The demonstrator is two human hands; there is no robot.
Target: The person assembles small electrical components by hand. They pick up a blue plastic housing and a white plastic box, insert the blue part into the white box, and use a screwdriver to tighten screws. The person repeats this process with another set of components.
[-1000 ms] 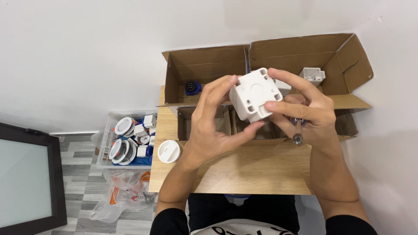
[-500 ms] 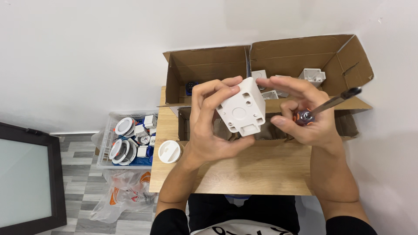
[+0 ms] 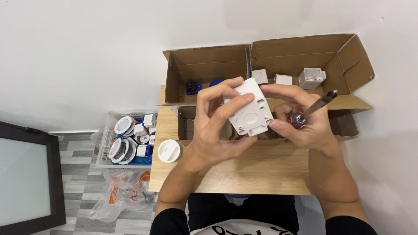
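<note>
You have a single view, from a camera worn on your head, looking almost straight down. It sits close above your hands, which fill the middle of the frame over the wooden worktop (image 3: 244, 169). Your forearms enter from the bottom edge. The white wall (image 3: 87, 56) runs across the top, and grey floor (image 3: 82, 174) shows at lower left.

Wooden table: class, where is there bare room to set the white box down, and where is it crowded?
Bare wood lies on the wooden table between the cardboard boxes and the near edge, right of the round white cap. The boxes hold small parts, and the floor basket at the left is packed.
</note>
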